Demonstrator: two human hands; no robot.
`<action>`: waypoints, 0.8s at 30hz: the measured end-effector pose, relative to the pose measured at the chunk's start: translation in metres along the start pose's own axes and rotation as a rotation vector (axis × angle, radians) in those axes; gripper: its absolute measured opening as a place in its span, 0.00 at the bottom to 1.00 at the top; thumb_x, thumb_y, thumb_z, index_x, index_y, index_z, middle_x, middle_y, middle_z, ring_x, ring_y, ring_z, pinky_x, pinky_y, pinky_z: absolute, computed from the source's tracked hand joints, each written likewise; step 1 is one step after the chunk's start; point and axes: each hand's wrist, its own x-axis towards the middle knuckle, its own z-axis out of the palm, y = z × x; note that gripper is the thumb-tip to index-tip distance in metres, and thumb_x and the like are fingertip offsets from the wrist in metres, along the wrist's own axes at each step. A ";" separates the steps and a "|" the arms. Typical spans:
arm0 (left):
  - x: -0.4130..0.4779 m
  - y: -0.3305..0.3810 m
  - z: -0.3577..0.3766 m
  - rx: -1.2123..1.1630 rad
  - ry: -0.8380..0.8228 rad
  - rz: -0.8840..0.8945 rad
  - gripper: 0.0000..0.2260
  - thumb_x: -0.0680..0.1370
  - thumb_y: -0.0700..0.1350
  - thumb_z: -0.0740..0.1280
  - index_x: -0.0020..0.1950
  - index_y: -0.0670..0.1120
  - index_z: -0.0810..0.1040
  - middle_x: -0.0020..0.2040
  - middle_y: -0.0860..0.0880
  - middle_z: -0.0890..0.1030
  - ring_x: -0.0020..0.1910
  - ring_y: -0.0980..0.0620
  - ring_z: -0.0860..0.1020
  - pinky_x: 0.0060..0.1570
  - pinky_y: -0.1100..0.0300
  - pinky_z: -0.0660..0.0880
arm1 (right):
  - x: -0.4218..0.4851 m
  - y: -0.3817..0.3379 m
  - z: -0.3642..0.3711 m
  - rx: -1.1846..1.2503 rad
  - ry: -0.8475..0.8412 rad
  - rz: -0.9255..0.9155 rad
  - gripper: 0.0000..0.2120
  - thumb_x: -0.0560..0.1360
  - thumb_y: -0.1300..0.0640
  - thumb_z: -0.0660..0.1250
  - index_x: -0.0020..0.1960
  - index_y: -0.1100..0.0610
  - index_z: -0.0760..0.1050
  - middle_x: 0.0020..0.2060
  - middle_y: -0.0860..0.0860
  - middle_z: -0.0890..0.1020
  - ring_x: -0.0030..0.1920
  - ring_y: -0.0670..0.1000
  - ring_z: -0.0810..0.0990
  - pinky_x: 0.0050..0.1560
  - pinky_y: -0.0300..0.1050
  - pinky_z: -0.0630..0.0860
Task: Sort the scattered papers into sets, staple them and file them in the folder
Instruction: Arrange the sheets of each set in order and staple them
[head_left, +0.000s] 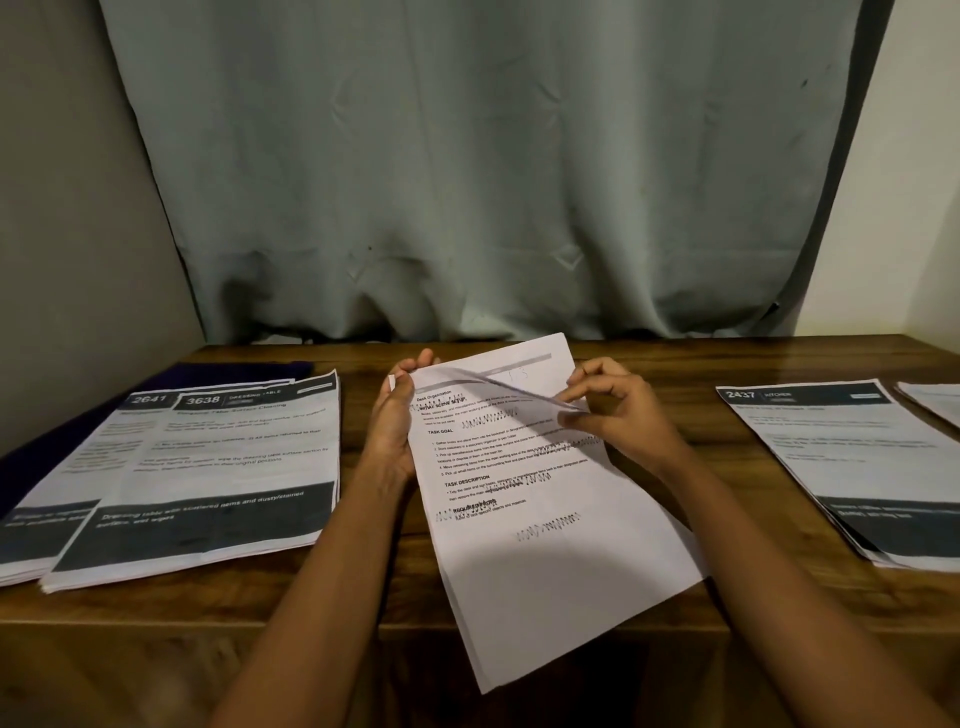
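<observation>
A small stack of white printed sheets (545, 525) with black scribbles is held tilted over the middle of the wooden desk (363, 587). My left hand (397, 421) grips its upper left edge, fingers curled over the top. My right hand (613, 410) pinches the upper right corner of the top sheet, which is bent back from the sheets below. Two overlapping paper piles with dark headers, "2641" (47, 499) and "3638" (208, 467), lie at the left. Another pile headed "2437" (852, 457) lies at the right.
A dark purple folder (249, 370) sticks out from under the left piles at the back. One more sheet (935, 402) shows at the far right edge. A grey-green curtain (483, 171) hangs behind the desk. No stapler is in view.
</observation>
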 end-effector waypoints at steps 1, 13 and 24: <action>0.000 0.000 0.000 -0.012 -0.001 -0.005 0.08 0.84 0.41 0.54 0.49 0.45 0.71 0.54 0.49 0.82 0.54 0.50 0.79 0.59 0.49 0.74 | -0.001 -0.002 -0.001 0.021 -0.069 0.012 0.12 0.66 0.64 0.77 0.44 0.49 0.84 0.54 0.45 0.75 0.60 0.49 0.72 0.54 0.49 0.79; 0.000 0.001 -0.002 -0.004 -0.017 -0.005 0.08 0.84 0.41 0.54 0.50 0.45 0.71 0.54 0.49 0.82 0.52 0.52 0.80 0.48 0.53 0.77 | 0.001 0.003 0.002 0.002 -0.096 0.134 0.14 0.63 0.64 0.79 0.41 0.47 0.83 0.77 0.44 0.53 0.77 0.51 0.53 0.70 0.57 0.67; 0.004 0.000 -0.003 0.028 -0.009 0.017 0.08 0.84 0.42 0.53 0.50 0.45 0.71 0.56 0.49 0.81 0.54 0.51 0.79 0.58 0.51 0.74 | -0.001 0.005 -0.001 0.080 -0.091 0.065 0.09 0.70 0.61 0.74 0.49 0.61 0.81 0.73 0.43 0.64 0.73 0.49 0.64 0.61 0.49 0.76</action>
